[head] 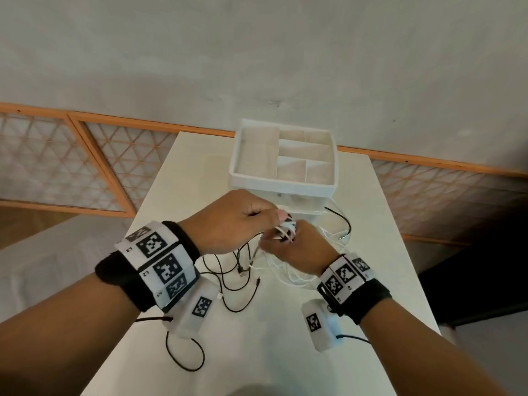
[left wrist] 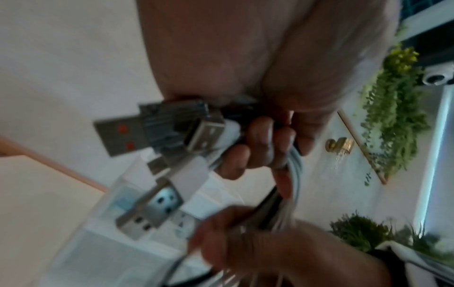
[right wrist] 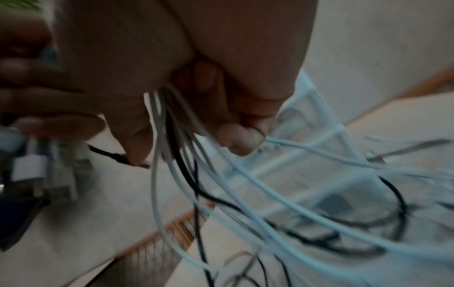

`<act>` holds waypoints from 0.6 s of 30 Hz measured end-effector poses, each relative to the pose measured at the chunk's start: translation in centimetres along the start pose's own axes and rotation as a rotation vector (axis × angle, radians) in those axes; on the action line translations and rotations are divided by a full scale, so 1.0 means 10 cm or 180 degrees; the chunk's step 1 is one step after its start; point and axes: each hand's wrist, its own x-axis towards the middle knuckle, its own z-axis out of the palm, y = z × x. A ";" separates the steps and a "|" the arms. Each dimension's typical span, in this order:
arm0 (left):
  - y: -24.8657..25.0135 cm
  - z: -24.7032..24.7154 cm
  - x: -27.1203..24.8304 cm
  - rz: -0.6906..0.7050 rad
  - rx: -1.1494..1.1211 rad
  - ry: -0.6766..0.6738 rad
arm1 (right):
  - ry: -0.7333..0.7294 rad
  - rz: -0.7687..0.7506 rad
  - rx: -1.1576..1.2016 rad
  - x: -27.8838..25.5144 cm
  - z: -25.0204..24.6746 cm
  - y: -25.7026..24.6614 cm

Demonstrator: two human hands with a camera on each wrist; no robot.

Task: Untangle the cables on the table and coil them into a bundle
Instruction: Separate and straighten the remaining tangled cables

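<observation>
Several white and black cables (head: 245,270) trail in loops over the white table (head: 371,252). My left hand (head: 234,221) grips their plug ends as one bunch; in the left wrist view several USB plugs (left wrist: 157,134) stick out past its curled fingers (left wrist: 260,143). Just to its right my right hand (head: 294,247) is closed round the same bundle of cords a little lower. In the right wrist view white and black cords (right wrist: 172,155) hang from its fist, and its thumb (right wrist: 240,139) lies over them. Both hands hover above the table, in front of the organiser.
A white organiser box (head: 283,158) with several open compartments stands at the table's far side, right behind the hands. Black cable loops (head: 185,352) lie near the front left. The table ends at a right edge (head: 411,267) with dark floor beyond it.
</observation>
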 end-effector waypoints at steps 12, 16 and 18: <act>-0.78 -0.21 -0.25 -0.1316 0.1332 -0.0528 | 0.2024 0.1140 -0.1663 0.07 -0.77 0.78; -1.15 0.18 -0.19 -0.1791 0.1629 -0.0459 | 0.2566 0.0657 -0.1445 0.11 -0.58 0.89; -1.27 0.31 -0.23 -0.1896 0.1652 -0.0241 | 0.1762 0.1109 -0.1528 0.07 -0.37 1.08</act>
